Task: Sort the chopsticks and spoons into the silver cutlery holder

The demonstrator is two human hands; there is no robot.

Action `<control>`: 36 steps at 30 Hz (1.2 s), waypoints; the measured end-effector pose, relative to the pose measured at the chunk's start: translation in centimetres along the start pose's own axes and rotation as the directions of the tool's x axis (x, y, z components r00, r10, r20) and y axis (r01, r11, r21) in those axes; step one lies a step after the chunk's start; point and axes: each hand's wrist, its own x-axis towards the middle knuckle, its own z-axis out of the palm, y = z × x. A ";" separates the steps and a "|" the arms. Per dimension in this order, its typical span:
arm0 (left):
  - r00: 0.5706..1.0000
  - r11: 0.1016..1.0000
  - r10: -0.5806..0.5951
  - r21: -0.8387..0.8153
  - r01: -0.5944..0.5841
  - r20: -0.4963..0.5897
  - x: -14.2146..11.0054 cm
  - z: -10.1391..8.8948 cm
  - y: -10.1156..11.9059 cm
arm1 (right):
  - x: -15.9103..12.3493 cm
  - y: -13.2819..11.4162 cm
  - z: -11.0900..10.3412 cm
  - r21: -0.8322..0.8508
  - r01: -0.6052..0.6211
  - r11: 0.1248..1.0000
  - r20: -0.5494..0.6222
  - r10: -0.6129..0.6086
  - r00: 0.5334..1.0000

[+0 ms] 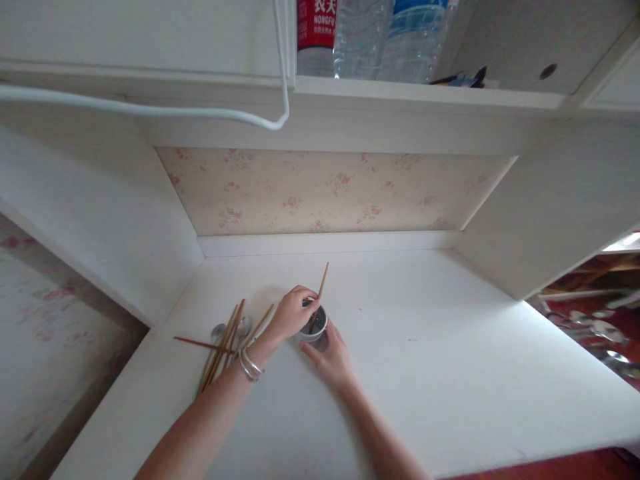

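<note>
My left hand (pixel 295 311), with silver bangles at its wrist, pinches a wooden chopstick (pixel 323 279) that stands tilted with its lower end inside a grey cup (pixel 314 337). Around the right side of that cup my right hand (pixel 333 357) is wrapped, fingers and thumb against its wall. The cup rests upright on the white desk. To the left lies a loose pile of chopsticks (pixel 220 347), one of them crossing the others. Among them are metal spoons (pixel 243 327), partly hidden by the chopsticks and my left forearm.
The white desktop (pixel 425 360) runs between two side panels. Overhead, a shelf (pixel 425 92) holds plastic bottles (pixel 363 40), and a bent white tube (pixel 200 113) reaches across from the left. Behind is a floral back panel (pixel 320 193). Cluttered metal items (pixel 595 327) show beyond the right panel.
</note>
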 end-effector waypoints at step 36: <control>0.974 0.735 -0.224 -0.653 0.183 0.021 -7.2 2.5 -1.6 | -0.1 -0.8 0.0 0.057 0.028 0.998 -0.005 -0.028 1.000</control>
